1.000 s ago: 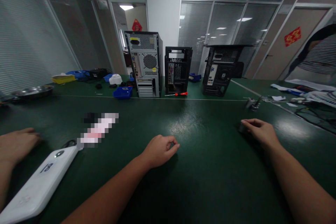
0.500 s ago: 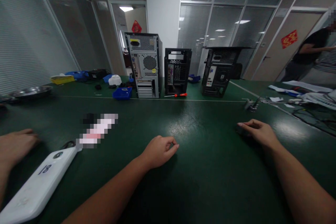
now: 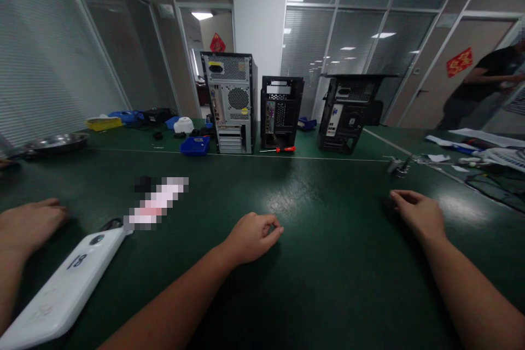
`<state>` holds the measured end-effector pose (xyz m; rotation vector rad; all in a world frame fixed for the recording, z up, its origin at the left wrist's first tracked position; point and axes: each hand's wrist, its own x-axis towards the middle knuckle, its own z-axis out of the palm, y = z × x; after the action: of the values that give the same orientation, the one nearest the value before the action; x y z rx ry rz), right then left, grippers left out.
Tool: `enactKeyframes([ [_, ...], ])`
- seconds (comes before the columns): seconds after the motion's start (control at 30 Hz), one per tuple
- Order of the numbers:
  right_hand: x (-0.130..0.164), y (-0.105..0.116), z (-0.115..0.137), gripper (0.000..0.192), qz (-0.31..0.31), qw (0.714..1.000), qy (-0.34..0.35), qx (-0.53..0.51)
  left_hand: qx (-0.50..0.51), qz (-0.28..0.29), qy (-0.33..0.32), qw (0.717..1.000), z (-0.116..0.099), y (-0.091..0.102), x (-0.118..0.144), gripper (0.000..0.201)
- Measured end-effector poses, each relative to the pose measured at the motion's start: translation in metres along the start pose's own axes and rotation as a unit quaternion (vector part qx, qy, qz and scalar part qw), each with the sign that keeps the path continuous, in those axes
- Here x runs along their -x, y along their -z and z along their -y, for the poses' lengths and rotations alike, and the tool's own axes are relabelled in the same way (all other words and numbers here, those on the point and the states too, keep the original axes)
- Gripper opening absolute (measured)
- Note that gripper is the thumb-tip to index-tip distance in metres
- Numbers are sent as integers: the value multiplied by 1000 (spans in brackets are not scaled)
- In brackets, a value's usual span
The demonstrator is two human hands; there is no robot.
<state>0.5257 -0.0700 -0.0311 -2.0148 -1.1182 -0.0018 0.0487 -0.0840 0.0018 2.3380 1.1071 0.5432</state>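
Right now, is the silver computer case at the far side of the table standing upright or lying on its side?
Upright. The silver computer case stands tall on the green table, rear panel toward the camera, beside two black cases.
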Motion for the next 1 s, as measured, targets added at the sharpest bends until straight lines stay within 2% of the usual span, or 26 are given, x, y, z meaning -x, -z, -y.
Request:
enactKeyframes([
  [0.1, -1, 0, 4, 49, 16, 999, -40, 27, -4, 1, 1, 1000, 0, 0, 0, 28],
  [0.4, 8, 2, 23, 50, -14, 995, -66, 74, -8, 3, 7, 1000, -2, 1, 0, 30],
  [0.6, 9, 0, 23, 52, 17, 989, -62, 133, -4, 7, 6, 1000, -2, 1, 0, 29],
  [0.77, 7, -4, 16, 65, 35, 985, -22, 166, -6, 6, 2, 1000, -2, 2, 1, 28],
  [0.87, 7, -6, 15, 60, 40, 986, 5, 165, -8, 7, 7, 1000, -2, 2, 1, 28],
  [0.93, 9, -8, 20, 57, 43, 986, 47, 156, -9, 8, 8, 1000, -3, 2, 1, 29],
  [1.0, 15, -11, 33, 56, 43, 982, 121, 140, -10, 6, 3, 1000, -2, 2, 0, 30],
])
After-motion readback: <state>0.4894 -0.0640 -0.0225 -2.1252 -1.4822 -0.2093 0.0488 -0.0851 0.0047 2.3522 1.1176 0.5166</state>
